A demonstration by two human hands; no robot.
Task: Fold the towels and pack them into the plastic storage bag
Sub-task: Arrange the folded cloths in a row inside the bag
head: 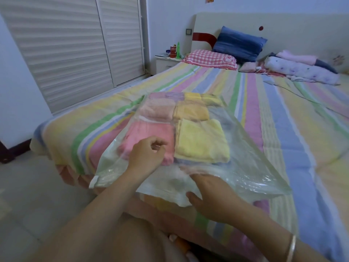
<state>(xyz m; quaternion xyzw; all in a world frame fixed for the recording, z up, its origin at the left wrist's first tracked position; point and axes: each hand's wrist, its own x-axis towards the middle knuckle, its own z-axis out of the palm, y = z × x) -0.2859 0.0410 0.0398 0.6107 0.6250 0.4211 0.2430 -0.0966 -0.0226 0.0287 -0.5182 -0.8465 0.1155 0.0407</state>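
1. As I judge it, the packing is near its end. Folded towels already lie inside the plastic storage bag [255, 167], and both hands are at its near, open end.
2. The bag lies flat on the striped bed [283, 129] close to the foot edge, with its mouth toward the person.
3. The left hand [149, 154] sits on top of the bag, over the pink towel [151, 129]. Its fingers are curled, but I cannot tell whether the grip pinches the film or only presses down.
4. The right hand [209, 193] is at the mouth with fingers straight and spread, their tips veiled by plastic — an unclosed grip that holds nothing. A bangle [291, 248] circles that wrist.
5. The film is clear, glossy and crinkled. Nearest lie the pink towel and a yellow towel [202, 140], side by side and touching. Behind them are a peach towel [160, 110] and an orange towel [190, 112], with more dimly seen further in.
6. The next move likely calls for keeping the stacks flat, pressing out air and bringing the two lips of the mouth together evenly — the slippery film could slide and shift the towels.
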